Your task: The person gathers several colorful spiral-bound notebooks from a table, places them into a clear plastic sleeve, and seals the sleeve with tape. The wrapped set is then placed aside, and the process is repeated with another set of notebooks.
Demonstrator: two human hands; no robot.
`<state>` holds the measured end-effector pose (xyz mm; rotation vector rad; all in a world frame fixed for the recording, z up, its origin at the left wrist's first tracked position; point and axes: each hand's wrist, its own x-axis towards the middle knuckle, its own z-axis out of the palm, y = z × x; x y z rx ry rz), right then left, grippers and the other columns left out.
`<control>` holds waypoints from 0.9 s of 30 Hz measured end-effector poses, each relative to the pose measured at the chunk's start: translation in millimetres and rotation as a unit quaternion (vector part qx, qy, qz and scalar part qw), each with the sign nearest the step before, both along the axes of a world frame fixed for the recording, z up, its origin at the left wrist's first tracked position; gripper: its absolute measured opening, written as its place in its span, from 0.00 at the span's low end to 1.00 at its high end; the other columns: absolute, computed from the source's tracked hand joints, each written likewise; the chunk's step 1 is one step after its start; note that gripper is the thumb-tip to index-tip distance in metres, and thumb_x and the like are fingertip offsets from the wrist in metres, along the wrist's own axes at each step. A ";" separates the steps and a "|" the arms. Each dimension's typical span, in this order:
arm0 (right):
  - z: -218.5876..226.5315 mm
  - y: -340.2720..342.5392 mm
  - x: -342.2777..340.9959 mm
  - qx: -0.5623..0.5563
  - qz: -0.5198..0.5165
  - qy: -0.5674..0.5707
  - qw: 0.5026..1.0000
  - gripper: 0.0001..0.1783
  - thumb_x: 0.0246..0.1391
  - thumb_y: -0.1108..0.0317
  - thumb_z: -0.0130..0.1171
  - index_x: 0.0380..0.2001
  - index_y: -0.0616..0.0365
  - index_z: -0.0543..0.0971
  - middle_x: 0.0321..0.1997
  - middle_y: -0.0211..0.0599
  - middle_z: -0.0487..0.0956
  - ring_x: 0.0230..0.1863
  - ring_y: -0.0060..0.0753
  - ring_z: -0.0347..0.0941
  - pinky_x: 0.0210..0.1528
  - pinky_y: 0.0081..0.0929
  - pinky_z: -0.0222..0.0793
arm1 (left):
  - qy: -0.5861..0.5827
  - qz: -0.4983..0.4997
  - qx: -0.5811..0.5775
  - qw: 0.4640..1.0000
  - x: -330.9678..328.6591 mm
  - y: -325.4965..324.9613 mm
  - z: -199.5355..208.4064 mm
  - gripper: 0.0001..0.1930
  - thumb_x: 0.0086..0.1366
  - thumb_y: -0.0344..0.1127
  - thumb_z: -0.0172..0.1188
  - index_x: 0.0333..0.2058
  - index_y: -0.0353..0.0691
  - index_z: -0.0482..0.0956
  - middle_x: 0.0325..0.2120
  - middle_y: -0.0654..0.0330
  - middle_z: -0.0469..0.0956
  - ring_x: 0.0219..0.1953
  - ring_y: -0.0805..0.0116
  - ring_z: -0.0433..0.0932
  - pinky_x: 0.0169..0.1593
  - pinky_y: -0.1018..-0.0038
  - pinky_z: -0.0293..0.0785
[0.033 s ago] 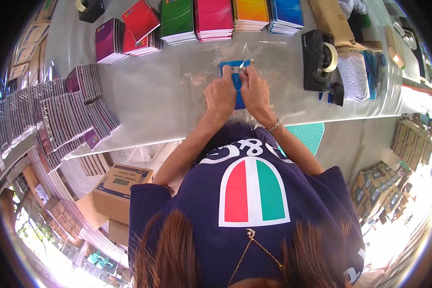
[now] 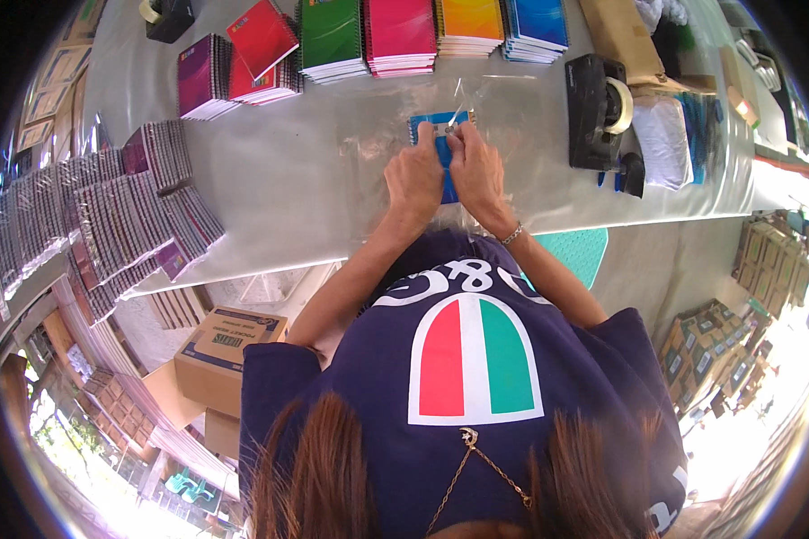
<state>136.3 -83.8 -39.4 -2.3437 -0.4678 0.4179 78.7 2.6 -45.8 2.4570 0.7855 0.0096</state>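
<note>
Stacked multicoloured spiral-bound notebooks point(image 2: 400, 31) line the far side; a black tape dispenser point(image 2: 588, 117) stands to the right. The blue rectangular spiral notebook point(image 2: 448, 182) lies on the grey tabletop point(image 2: 270, 171), long axis pointing away from the person. Left hand point(image 2: 413, 180) and right hand point(image 2: 478, 175), fingers curled, partly cover it; any pinch cannot be told.

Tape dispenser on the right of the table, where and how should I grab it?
I'd take the tape dispenser by its long black body, from above and the left, where your right hand is, over the blue notebook. The body looks broad and solid and runs lengthwise away from you; the pale tape roll sits exposed toward its right, so keep fingers clear there.
</note>
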 end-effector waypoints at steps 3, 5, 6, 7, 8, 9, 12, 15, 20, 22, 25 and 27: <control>-9.8 -1.8 -2.5 0.013 0.001 -0.039 0.999 0.06 0.60 0.66 0.50 0.34 0.57 0.71 0.22 0.53 0.76 0.27 0.63 0.73 0.28 0.55 0.64 | 0.011 0.008 -0.028 1.000 0.4 -1.5 4.0 0.07 0.67 0.35 0.49 0.40 0.42 0.66 0.19 0.44 0.78 0.25 0.42 0.80 0.27 0.51 0.73; -10.3 -1.9 -2.8 0.025 -0.007 -0.029 0.999 0.07 0.60 0.65 0.50 0.34 0.57 0.70 0.21 0.53 0.76 0.27 0.62 0.74 0.28 0.54 0.64 | -0.011 0.005 -0.033 0.999 0.0 1.7 1.3 0.06 0.66 0.35 0.48 0.40 0.41 0.67 0.18 0.45 0.77 0.25 0.42 0.79 0.27 0.50 0.72; -9.5 -1.6 -3.1 0.030 -0.012 -0.024 0.999 0.07 0.61 0.65 0.50 0.34 0.57 0.70 0.21 0.53 0.76 0.27 0.62 0.74 0.28 0.54 0.64 | -0.021 0.004 -0.035 0.999 -0.1 3.5 0.5 0.06 0.66 0.35 0.48 0.39 0.41 0.67 0.18 0.45 0.77 0.24 0.42 0.79 0.27 0.49 0.72; -8.9 -2.3 -2.9 0.025 -0.008 -0.025 0.999 0.07 0.61 0.65 0.50 0.35 0.57 0.70 0.21 0.53 0.76 0.27 0.62 0.74 0.28 0.54 0.64 | -0.022 -0.018 -0.041 0.999 0.8 7.1 4.0 0.06 0.66 0.36 0.48 0.39 0.41 0.68 0.21 0.45 0.78 0.26 0.42 0.79 0.29 0.49 0.72; -8.2 -2.8 -2.3 0.020 -0.004 -0.026 0.999 0.07 0.61 0.65 0.50 0.35 0.57 0.70 0.21 0.53 0.76 0.27 0.62 0.74 0.28 0.54 0.64 | -0.022 -0.040 -0.048 0.998 0.9 15.0 9.6 0.07 0.66 0.36 0.48 0.38 0.41 0.69 0.23 0.46 0.79 0.28 0.43 0.79 0.31 0.49 0.72; -7.9 -3.5 -1.8 0.015 -0.001 -0.027 1.000 0.07 0.61 0.65 0.50 0.35 0.57 0.70 0.22 0.53 0.76 0.27 0.62 0.74 0.28 0.53 0.65 | -0.022 -0.062 -0.054 0.996 -0.6 22.3 13.4 0.07 0.66 0.36 0.49 0.37 0.41 0.70 0.26 0.46 0.80 0.29 0.44 0.79 0.32 0.50 0.72; -12.9 -5.6 -1.2 0.035 0.004 -0.030 0.999 0.07 0.61 0.65 0.50 0.35 0.56 0.70 0.22 0.52 0.76 0.28 0.62 0.74 0.28 0.53 0.65 | -0.051 -0.112 -0.041 0.992 -9.8 40.9 16.3 0.08 0.65 0.36 0.50 0.41 0.43 0.72 0.42 0.52 0.77 0.41 0.48 0.77 0.42 0.53 0.70; -12.1 -5.8 -2.1 0.059 -0.003 -0.031 0.998 0.07 0.61 0.65 0.50 0.34 0.57 0.71 0.22 0.52 0.77 0.29 0.63 0.73 0.28 0.53 0.65 | -0.096 -0.245 0.015 0.965 -23.5 65.6 11.8 0.13 0.59 0.35 0.55 0.45 0.47 0.74 0.54 0.60 0.69 0.55 0.57 0.69 0.53 0.57 0.62; -1.4 -5.2 -4.5 0.108 -0.041 0.063 0.991 0.07 0.61 0.67 0.51 0.32 0.58 0.71 0.20 0.50 0.76 0.22 0.54 0.75 0.25 0.46 0.66 | -0.101 -0.244 -0.014 0.964 -33.7 68.9 11.2 0.21 0.52 0.40 0.62 0.47 0.51 0.74 0.57 0.65 0.67 0.59 0.62 0.64 0.58 0.55 0.53; 2.7 -4.8 -6.0 0.107 -0.054 0.102 0.988 0.07 0.61 0.67 0.51 0.31 0.59 0.71 0.19 0.48 0.76 0.18 0.49 0.74 0.23 0.43 0.66 | -0.094 -0.248 -0.013 0.964 -34.4 70.0 8.5 0.25 0.53 0.44 0.64 0.51 0.53 0.73 0.58 0.66 0.66 0.60 0.62 0.63 0.59 0.53 0.52; -2.2 -5.9 -7.8 0.115 -0.060 0.090 0.987 0.07 0.61 0.67 0.51 0.31 0.59 0.71 0.18 0.47 0.75 0.16 0.46 0.73 0.23 0.40 0.66 | -0.078 -0.273 0.004 0.959 -34.3 73.2 4.3 0.32 0.55 0.52 0.63 0.59 0.56 0.68 0.63 0.68 0.61 0.65 0.62 0.57 0.62 0.49 0.48; 4.0 -4.9 -7.7 0.104 -0.068 0.118 0.985 0.08 0.61 0.66 0.50 0.32 0.59 0.71 0.20 0.48 0.76 0.19 0.47 0.74 0.25 0.40 0.66 | -0.074 -0.303 0.056 0.949 -34.7 75.5 -4.3 0.37 0.57 0.58 0.62 0.64 0.58 0.62 0.66 0.69 0.57 0.69 0.62 0.51 0.66 0.45 0.42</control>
